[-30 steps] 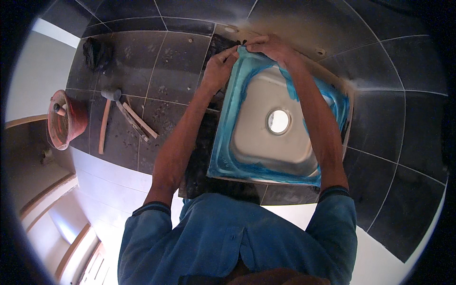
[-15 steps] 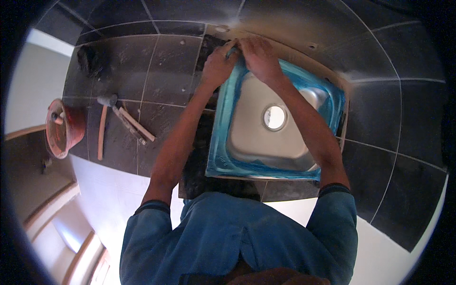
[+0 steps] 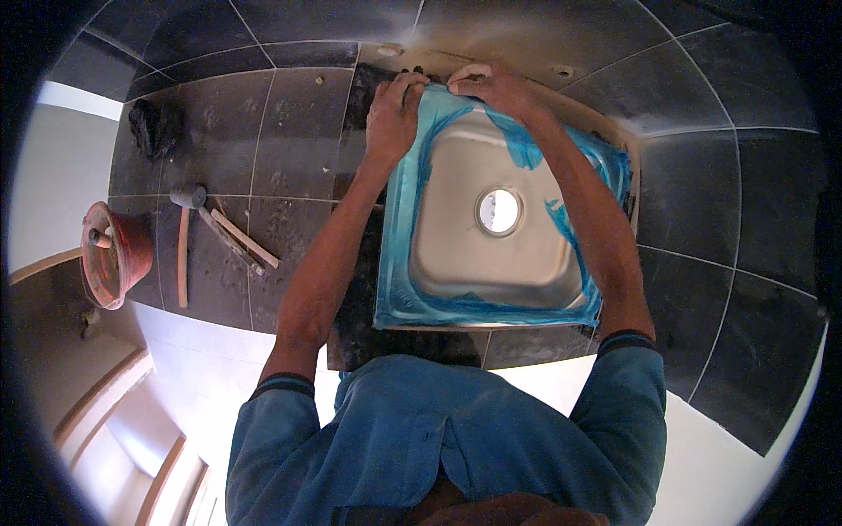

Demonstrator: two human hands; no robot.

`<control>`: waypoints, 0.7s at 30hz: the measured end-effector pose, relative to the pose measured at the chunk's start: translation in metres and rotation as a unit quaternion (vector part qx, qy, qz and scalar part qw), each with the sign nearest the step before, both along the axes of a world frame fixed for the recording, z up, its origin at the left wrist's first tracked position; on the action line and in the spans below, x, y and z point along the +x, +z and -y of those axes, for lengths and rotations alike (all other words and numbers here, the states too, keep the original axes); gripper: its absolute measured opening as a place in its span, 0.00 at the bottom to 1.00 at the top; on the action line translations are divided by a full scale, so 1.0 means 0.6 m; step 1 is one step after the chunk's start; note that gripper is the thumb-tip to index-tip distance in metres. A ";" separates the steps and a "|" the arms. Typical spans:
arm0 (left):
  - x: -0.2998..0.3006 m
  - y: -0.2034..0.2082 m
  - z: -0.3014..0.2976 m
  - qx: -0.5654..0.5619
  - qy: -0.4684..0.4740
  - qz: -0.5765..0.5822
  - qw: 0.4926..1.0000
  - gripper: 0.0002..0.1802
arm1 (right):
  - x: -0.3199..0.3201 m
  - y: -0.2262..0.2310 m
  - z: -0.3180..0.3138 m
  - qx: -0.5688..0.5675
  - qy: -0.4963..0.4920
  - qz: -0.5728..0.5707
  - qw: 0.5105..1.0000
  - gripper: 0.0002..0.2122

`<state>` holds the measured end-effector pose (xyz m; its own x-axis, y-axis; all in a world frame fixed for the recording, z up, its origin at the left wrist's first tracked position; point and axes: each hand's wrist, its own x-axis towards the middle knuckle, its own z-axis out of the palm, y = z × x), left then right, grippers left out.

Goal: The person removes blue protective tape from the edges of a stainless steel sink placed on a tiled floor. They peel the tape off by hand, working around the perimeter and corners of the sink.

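A square stainless steel sink (image 3: pixel 491 263) with a round drain hole sits in the dark tiled counter. Blue plastic film (image 3: pixel 402 228) covers its rim, and loose flaps of it hang into the bowl near my right forearm. At the far left corner of the sink, my left hand (image 3: pixel 393 123) is closed, fingers curled beside the rim; what they grip is hidden. Just to its right, my right hand (image 3: pixel 500 90) pinches the film at the far edge, thumb and fingers together.
Left on the counter lie a mallet (image 3: pixel 186 237), a hammer-like tool (image 3: pixel 232 237), a wooden stick (image 3: pixel 250 241) and a crumpled black bag (image 3: pixel 153 129). An orange bucket (image 3: pixel 132 254) stands at the counter's left edge. Tiled walls (image 3: pixel 684 184) border the sink behind and right.
My hands have drawn slightly apart at the far left corner. The film has come looser, with flaps now hanging into the bowl. The whole view has shifted slightly.
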<state>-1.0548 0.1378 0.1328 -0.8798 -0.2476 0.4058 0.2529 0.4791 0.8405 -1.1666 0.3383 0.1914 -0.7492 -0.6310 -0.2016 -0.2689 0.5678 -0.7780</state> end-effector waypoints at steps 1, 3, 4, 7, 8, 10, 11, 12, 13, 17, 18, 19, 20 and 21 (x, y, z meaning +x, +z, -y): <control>0.000 -0.002 0.001 0.003 -0.004 -0.003 1.000 0.12 | -0.002 0.000 0.002 0.012 0.006 -0.010 1.000 0.18; -0.003 -0.007 0.004 0.008 -0.011 -0.010 1.000 0.12 | -0.002 0.010 0.012 0.079 0.033 -0.070 0.994 0.17; -0.006 -0.014 0.007 0.004 -0.009 0.007 1.000 0.12 | 0.000 0.019 0.021 0.111 0.048 -0.100 0.988 0.17; -0.007 -0.021 0.009 -0.001 -0.001 0.044 0.999 0.12 | 0.034 0.034 0.038 0.171 0.035 -0.196 0.965 0.17; -0.005 -0.021 0.007 -0.001 0.004 0.049 0.999 0.12 | 0.028 0.023 0.035 0.125 0.026 -0.172 0.977 0.17; 0.001 -0.006 -0.002 0.001 0.008 0.074 0.997 0.12 | 0.020 0.005 0.025 0.034 0.003 -0.121 0.992 0.19; 0.002 0.002 -0.006 0.003 0.011 0.094 0.995 0.13 | 0.015 -0.005 0.022 0.026 0.018 -0.153 0.988 0.19; 0.002 0.008 -0.006 0.002 0.014 0.115 0.993 0.14 | 0.015 -0.006 0.027 0.015 0.032 -0.185 0.982 0.20; -0.001 0.003 -0.004 -0.004 0.013 0.097 0.995 0.14 | 0.014 -0.006 0.032 0.004 0.045 -0.217 0.975 0.20; -0.011 -0.014 -0.001 -0.027 0.027 0.055 0.998 0.15 | -0.036 0.002 0.045 0.084 0.134 -0.088 0.984 0.22; -0.009 -0.018 0.001 -0.031 0.041 0.055 0.997 0.16 | -0.031 0.026 0.056 0.106 0.141 -0.092 0.980 0.21; -0.007 -0.015 0.001 -0.033 0.040 0.060 0.997 0.17 | -0.027 0.039 0.061 0.128 0.144 -0.096 0.976 0.21; -0.005 -0.011 0.001 -0.036 0.039 0.065 0.997 0.17 | -0.026 0.034 0.065 0.157 0.156 -0.134 0.966 0.20; -0.004 -0.009 0.000 -0.038 0.037 0.069 0.996 0.17 | -0.025 0.029 0.068 0.185 0.166 -0.173 0.953 0.20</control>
<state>-1.0570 0.1377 0.1274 -0.9087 -0.2872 0.3029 0.0996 0.5555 0.8256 -1.1817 0.2976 0.2091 -0.5820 -0.7790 -0.2335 -0.6859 0.6245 -0.3737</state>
